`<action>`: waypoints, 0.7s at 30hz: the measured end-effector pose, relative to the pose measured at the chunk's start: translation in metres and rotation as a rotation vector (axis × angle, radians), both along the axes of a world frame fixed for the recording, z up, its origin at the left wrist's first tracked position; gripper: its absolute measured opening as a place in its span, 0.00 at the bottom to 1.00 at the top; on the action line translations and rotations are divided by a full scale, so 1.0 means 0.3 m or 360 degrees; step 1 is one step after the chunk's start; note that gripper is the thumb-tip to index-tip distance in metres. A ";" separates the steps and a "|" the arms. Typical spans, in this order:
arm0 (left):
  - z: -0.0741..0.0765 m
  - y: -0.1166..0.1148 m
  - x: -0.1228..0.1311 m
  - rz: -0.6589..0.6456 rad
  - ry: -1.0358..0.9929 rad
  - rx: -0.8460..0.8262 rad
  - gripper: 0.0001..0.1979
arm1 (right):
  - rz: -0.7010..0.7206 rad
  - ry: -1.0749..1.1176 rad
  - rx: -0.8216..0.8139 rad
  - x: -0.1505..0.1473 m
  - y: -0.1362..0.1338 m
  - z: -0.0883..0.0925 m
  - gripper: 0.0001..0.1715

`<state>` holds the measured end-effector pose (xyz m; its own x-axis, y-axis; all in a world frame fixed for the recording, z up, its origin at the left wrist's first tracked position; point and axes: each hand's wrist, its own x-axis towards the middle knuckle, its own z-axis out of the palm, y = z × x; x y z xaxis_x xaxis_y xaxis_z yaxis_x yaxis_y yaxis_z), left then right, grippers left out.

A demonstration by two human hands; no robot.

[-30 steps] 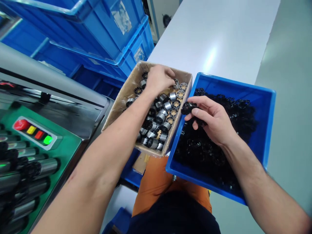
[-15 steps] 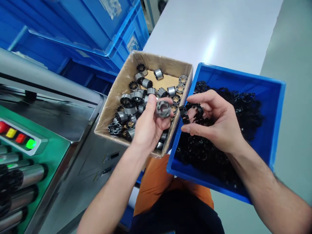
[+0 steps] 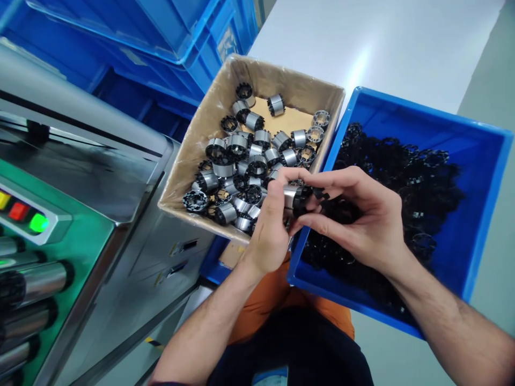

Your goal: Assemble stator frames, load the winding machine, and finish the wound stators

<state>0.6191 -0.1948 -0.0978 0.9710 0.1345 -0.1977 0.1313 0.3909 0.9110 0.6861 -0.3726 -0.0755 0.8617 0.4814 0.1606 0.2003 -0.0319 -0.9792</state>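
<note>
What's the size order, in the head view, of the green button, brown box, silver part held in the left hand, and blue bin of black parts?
Largest to smallest:
1. Blue bin
2. Brown box
3. Silver part, partly hidden
4. Green button

White worktop point(image 3: 322, 37), glossy, bright glare streak. Cardboard box point(image 3: 292, 80) and blue bin point(image 3: 478, 166) side by side at near end; bin probably overhangs, underside hidden.
</note>
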 end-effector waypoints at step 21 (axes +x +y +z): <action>0.023 0.013 0.023 -0.0019 0.0048 -0.0039 0.37 | 0.0074 0.0193 -0.0049 0.038 -0.029 0.044 0.26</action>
